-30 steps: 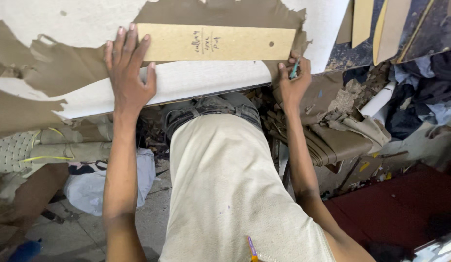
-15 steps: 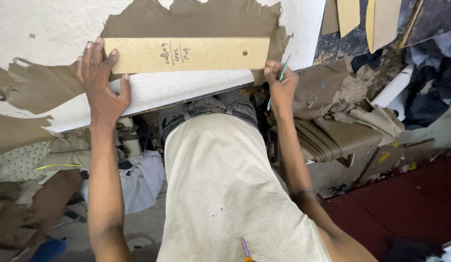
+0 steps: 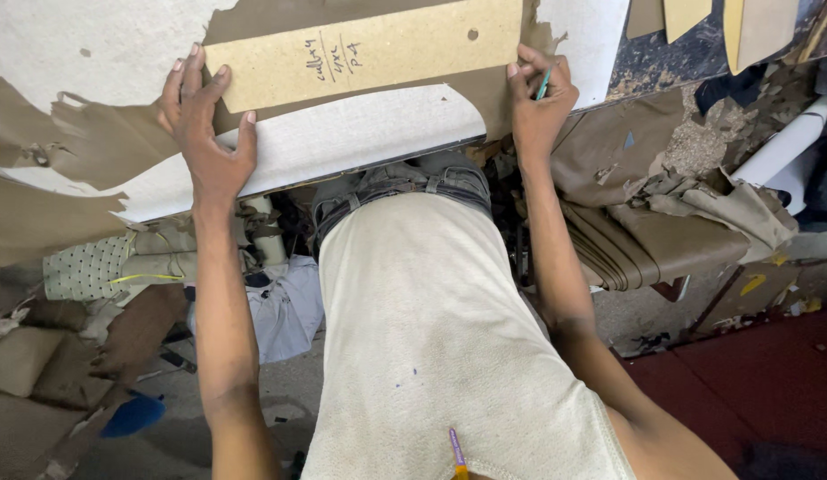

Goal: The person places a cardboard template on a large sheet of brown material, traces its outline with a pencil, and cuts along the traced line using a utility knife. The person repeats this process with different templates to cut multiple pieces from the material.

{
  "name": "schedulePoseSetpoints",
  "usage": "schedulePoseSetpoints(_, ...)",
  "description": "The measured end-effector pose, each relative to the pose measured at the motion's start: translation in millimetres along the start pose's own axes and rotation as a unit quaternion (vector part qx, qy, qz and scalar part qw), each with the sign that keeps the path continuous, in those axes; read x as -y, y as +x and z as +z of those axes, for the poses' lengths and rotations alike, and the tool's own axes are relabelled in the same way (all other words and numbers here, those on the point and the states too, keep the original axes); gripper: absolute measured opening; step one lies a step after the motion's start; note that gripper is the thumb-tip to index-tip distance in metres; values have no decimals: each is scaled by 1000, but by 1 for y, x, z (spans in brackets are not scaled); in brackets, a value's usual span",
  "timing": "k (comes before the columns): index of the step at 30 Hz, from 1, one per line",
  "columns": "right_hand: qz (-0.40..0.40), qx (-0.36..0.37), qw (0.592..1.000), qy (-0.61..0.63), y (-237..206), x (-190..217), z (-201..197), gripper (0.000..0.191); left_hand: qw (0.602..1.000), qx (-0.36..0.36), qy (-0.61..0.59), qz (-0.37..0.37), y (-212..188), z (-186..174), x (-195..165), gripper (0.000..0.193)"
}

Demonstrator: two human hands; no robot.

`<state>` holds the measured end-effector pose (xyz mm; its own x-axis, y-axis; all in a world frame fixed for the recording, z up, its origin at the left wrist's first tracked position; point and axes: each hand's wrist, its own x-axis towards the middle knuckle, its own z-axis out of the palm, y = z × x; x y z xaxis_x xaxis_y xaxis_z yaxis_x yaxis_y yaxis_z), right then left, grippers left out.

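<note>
A long tan cardboard template (image 3: pixel 369 53) with a small round hole lies flat on a brown fabric piece (image 3: pixel 485 98) spread over a white table top (image 3: pixel 360 133). My left hand (image 3: pixel 204 124) presses down on the template's left end, fingers spread across its corner. My right hand (image 3: pixel 538 98) sits at the template's right end and grips a thin green pen (image 3: pixel 543 84), tip down against the fabric beside the template's edge.
Brown fabric scraps (image 3: pixel 40 213) hang off the table at left. Folded brown fabric pieces (image 3: pixel 645 240) are stacked at right, more cardboard patterns (image 3: pixel 698 13) lie top right. Cloth bundles and a blue scrap (image 3: pixel 133 413) litter the floor at left. A second pen (image 3: pixel 455 449) is tucked at my shirt.
The view has shifted, so the template and both hands sit higher and wider in frame. My right hand has moved up to the template's right edge with the pen.
</note>
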<state>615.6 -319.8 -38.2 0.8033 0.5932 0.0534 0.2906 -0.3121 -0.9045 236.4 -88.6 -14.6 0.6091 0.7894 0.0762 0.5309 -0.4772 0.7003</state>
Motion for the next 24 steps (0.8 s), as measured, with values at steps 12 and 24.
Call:
schedulePoseSetpoints(12, -22, 55, 998, -17, 1, -15, -14, 23, 1000, 14, -10, 12, -4, -2, 14, 50)
schedulePoseSetpoints(24, -50, 192, 943, -268, 7, 93, 56, 30, 992, 80, 98, -22, -9, 53, -28, 80)
